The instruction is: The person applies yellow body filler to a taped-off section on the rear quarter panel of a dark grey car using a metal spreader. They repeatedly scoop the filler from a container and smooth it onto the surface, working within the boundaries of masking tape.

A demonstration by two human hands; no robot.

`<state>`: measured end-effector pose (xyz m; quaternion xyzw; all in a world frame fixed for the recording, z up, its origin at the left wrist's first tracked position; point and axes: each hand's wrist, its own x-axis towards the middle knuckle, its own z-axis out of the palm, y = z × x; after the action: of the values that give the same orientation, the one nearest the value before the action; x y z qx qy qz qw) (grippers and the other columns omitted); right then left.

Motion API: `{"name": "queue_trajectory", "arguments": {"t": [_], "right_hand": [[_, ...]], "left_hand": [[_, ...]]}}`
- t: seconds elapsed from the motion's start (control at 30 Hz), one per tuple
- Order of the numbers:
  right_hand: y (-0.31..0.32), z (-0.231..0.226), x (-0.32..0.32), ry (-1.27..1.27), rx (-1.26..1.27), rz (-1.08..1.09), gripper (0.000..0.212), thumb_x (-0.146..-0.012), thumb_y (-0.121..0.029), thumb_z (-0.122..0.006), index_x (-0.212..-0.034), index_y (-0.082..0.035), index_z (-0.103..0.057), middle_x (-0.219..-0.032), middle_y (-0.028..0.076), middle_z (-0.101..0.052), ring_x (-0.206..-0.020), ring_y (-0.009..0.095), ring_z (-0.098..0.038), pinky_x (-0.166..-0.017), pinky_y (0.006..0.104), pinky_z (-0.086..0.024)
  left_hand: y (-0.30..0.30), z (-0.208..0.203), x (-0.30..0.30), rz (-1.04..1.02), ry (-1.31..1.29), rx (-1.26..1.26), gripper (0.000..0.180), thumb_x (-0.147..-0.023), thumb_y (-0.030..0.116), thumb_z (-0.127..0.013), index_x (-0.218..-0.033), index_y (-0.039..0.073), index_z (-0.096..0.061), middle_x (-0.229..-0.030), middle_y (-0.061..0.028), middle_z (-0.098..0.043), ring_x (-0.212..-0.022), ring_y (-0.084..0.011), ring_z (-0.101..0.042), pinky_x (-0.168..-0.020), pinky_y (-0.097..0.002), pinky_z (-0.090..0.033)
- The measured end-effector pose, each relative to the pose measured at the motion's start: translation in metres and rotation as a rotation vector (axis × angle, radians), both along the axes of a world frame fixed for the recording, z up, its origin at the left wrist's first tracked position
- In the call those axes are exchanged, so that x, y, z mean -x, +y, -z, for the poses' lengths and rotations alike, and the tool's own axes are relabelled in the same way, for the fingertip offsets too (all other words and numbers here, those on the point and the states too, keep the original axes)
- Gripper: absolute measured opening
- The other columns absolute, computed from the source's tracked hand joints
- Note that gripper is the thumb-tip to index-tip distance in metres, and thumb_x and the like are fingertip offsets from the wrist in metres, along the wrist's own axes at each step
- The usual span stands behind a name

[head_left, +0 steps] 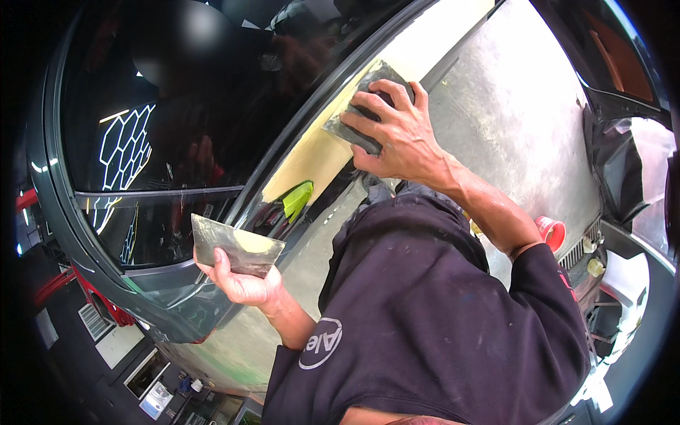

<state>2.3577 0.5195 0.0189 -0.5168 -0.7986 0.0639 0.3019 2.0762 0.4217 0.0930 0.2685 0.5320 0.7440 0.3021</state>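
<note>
A dark grey flat spreader (386,75) lies against the car door panel, and my right hand (411,138) grips it with the fingers bent over its back. Pale yellow filler (303,157) coats the panel around and below the spreader. Lower left, my left hand (249,287) holds a thin flat filler plate (230,241), thumb on its face and fingers behind. A smear of yellow filler (258,245) sits on that plate. The plate is close to the car's dark side window (177,156), and whether they touch I cannot tell.
A bright green patch (297,200) shows low on the car's panel. Concrete floor (496,92) stretches beyond my right arm, with a red tub (550,232) on it. Black sheeting (615,170) and another vehicle stand at the right. Several workshop items lie at the lower left.
</note>
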Motion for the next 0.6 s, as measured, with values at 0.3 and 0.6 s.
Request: {"name": "queue_trajectory", "arguments": {"t": [0.3,0.6], "right_hand": [[0.017,0.007,-0.028,0.004,-0.019,0.0,0.05,-0.073,-0.033,-0.077,-0.123,-0.025,-0.075,-0.132,0.003,-0.061,-0.133,0.029,-0.048,-0.107,0.0688,-0.031],[0.03,0.02,-0.055,0.059,-0.035,0.007,0.051,-0.073,-0.032,-0.077,-0.124,-0.026,-0.075,-0.133,0.003,-0.061,-0.134,0.03,-0.046,-0.11,0.0659,-0.029]], "left_hand": [[0.013,-0.006,-0.018,0.017,0.044,0.023,0.048,-0.092,0.018,-0.064,-0.136,0.003,-0.054,-0.132,-0.0136,-0.059,-0.124,-0.0279,-0.056,-0.109,-0.0431,-0.045],[0.025,-0.01,-0.03,0.05,0.061,0.044,0.051,-0.092,0.018,-0.065,-0.141,0.005,-0.052,-0.134,-0.0124,-0.059,-0.125,-0.027,-0.058,-0.111,-0.0419,-0.044]]}}
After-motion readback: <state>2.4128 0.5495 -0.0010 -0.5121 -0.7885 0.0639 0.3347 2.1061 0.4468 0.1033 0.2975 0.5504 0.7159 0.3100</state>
